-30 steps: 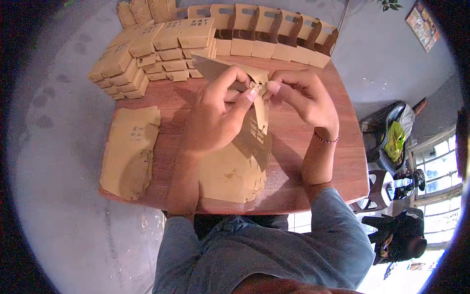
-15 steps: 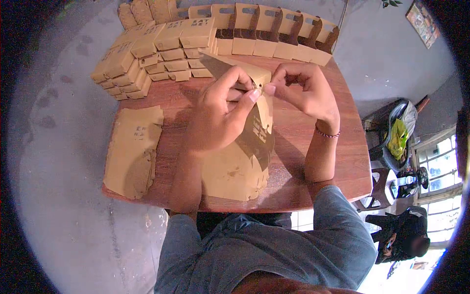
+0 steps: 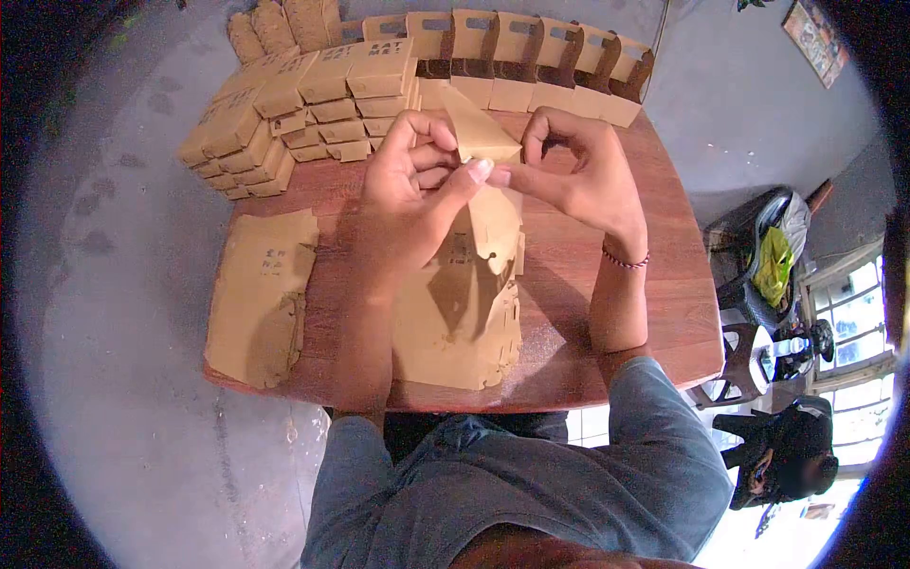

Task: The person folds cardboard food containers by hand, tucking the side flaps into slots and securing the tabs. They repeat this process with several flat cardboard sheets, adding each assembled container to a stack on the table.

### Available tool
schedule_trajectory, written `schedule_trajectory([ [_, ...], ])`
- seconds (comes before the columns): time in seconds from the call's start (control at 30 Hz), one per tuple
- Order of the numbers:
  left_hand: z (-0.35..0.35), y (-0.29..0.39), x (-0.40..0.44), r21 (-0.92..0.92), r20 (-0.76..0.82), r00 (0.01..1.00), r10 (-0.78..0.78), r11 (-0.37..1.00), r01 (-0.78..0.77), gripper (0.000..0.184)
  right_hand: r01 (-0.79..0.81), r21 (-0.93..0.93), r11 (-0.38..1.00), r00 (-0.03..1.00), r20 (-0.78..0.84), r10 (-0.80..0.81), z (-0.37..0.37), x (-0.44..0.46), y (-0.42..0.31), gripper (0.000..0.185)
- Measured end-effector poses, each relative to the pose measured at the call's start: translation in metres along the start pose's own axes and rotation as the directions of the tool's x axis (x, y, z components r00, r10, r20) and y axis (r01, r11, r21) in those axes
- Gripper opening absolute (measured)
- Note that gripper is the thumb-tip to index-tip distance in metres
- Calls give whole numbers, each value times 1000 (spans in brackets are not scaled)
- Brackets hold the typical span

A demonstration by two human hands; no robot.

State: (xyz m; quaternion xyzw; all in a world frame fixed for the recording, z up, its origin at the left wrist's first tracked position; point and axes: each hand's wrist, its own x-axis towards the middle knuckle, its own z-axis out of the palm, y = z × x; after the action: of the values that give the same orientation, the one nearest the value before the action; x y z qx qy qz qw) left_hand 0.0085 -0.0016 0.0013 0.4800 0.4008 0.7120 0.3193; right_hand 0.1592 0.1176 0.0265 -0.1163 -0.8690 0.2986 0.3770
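Between my hands, raised above the table, is a partly folded brown cardboard box, one panel pointing up and a slotted flap hanging down. My left hand is closed on its left side, thumb pressed at the near edge. Pinching the right side of the same edge, my right hand has its thumb close to the left one. Below them lies a pile of flat cardboard blanks, partly in shadow. Another pile of flat printed blanks rests left of my left forearm.
Folded boxes printed "EAT ME!" are stacked at the table's back left. A row of cardboard carriers with handle holes lines the back edge. Stools and a seated person are off to the right.
The box has turned in my hands: its upper panel now stands more upright and the slotted flap hangs lower toward me. Both hands have shifted slightly, with their grip kept.
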Motion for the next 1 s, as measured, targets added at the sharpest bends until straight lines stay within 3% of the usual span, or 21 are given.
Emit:
schedule_trajectory([
  [0.13,-5,9,-3,69,-17,1000,-15,997,16,31,56,201,978,998,-43,-48,1,-1,0,23],
  [0.2,-5,14,-6,81,0,999,-42,996,42,32,215,126,968,967,-165,-193,5,1,-4,21],
  [0.23,-3,16,-7,129,20,999,-34,991,31,32,215,126,968,968,-161,-194,6,0,-5,21],
  [0.3,-2,16,-8,176,39,999,-26,984,19,33,235,-48,971,971,-35,-236,8,-4,-7,25],
  [0.4,-6,12,-6,236,29,998,48,970,-53,35,123,10,992,992,-17,-123,10,-6,-11,25],
  [0.53,-11,12,-2,262,28,997,72,962,-77,36,94,73,993,995,-25,-93,14,-4,-7,21],
  [0.6,-11,13,-2,253,19,997,69,965,-72,37,208,-36,977,977,-41,-209,14,-2,-5,20],
  [0.7,-9,13,-3,168,-12,998,59,984,-56,30,216,-150,965,969,-87,-230,18,-4,-11,17],
  [0.87,-1,11,-5,378,-153,964,218,914,-147,30,199,-201,959,958,-165,-234,23,-9,-12,13],
  [1.0,0,13,-9,450,-149,957,250,878,-160,32,193,-210,958,951,-199,-236,23,-12,-19,12],
])
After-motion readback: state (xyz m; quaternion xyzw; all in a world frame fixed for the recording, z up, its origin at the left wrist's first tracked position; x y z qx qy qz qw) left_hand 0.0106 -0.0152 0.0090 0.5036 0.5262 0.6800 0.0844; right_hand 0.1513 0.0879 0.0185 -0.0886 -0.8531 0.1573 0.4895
